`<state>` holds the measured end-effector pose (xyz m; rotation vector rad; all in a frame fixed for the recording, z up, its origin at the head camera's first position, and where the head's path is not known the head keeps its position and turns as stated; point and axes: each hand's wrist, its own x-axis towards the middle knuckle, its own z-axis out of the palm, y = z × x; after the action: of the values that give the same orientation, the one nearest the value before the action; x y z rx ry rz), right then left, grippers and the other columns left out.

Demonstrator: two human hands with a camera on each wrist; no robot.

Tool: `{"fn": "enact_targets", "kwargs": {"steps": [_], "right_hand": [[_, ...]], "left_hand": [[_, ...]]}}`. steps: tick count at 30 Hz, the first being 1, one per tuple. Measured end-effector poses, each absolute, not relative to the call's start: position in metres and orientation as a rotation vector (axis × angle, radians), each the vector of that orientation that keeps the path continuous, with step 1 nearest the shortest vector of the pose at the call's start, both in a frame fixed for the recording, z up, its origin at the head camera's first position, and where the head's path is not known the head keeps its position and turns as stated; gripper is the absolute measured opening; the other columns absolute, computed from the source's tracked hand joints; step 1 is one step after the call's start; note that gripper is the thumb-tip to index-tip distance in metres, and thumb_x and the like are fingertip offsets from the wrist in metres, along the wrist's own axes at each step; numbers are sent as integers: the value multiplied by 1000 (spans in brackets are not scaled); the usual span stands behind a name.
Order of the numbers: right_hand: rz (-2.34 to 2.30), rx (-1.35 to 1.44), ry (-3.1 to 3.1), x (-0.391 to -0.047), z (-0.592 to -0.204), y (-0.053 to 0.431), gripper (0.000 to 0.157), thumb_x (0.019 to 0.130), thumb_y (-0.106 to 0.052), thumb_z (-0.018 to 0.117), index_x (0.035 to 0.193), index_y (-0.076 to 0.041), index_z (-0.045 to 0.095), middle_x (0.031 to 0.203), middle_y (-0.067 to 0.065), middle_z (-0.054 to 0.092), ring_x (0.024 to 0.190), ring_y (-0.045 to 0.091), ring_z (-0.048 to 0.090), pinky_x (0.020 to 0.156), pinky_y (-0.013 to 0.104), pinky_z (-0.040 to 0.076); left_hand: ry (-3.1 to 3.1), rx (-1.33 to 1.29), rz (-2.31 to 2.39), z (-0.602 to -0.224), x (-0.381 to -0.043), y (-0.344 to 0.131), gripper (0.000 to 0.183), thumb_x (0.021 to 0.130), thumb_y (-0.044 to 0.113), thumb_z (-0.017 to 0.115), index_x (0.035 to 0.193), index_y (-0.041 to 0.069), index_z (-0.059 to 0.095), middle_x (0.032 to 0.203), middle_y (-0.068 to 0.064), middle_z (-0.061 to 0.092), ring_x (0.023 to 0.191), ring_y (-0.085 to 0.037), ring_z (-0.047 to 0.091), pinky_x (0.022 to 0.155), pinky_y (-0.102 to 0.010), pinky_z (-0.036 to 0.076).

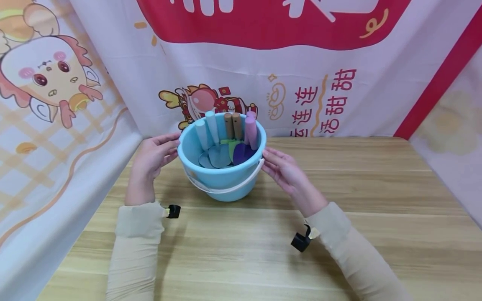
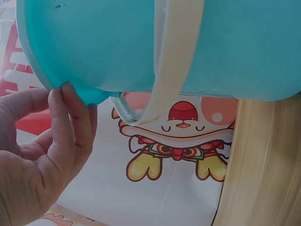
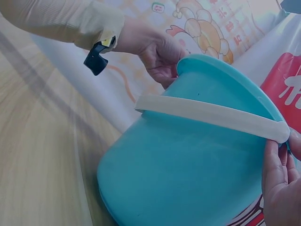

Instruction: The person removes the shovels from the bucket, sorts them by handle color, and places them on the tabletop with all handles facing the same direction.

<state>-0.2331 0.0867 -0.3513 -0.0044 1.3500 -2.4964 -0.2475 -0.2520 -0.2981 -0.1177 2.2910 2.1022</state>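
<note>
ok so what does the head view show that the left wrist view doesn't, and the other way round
Only the head view: the right grip and, inside the bucket, light-blue handles, brown handles and pink handles.
Only the left wrist view: small dark marks on the bucket.
Both: the bucket, its white carrying handle, the left grip at the rim, the wooden tabletop and printed cloth.

Bright, even light in the head view; both wrist views dimmer and greyer.
Soft glare pales the middle of the table [image 1: 241, 238]; diffuse shadows lie beside the left sleeve [image 1: 132, 259], the right sleeve [image 1: 357, 255] and the bucket [image 1: 222, 177]. The flower print [image 1: 446, 121] looks blurred; a long shadow crosses the wood in the right wrist view.
</note>
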Motion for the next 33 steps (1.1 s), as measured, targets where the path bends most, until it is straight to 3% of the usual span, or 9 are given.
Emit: {"fn": "enact_targets", "kwargs": {"steps": [8, 18, 33], "right_hand": [[-2497, -56, 1355, -231, -350, 95, 14, 103, -5, 61, 115, -4, 67, 100, 5, 74, 93, 13, 72, 93, 24, 54], [-2460, -20, 1365, -235, -347, 97, 30, 106, -1, 51, 136, 3, 53, 102, 6, 73, 94, 14, 72, 93, 25, 54], [-2437, -43, 1383, -236, -347, 104, 18, 106, -2, 51, 121, -3, 62, 102, 5, 74, 94, 14, 72, 91, 25, 55]], "left_hand": [[2273, -93, 2098, -299, -247, -247, 53, 103, 14, 62, 149, -8, 47, 112, 2, 60, 83, -5, 67, 79, -16, 56], [2194, -92, 2196, -304, -242, -246, 53, 103, 13, 63, 149, -8, 46, 112, 1, 61, 83, -6, 66, 77, -16, 56], [2159, -127, 2207, -303, -237, -241, 53, 102, 14, 64, 149, -5, 48, 112, 1, 62, 84, -7, 67, 78, -17, 56]]}}
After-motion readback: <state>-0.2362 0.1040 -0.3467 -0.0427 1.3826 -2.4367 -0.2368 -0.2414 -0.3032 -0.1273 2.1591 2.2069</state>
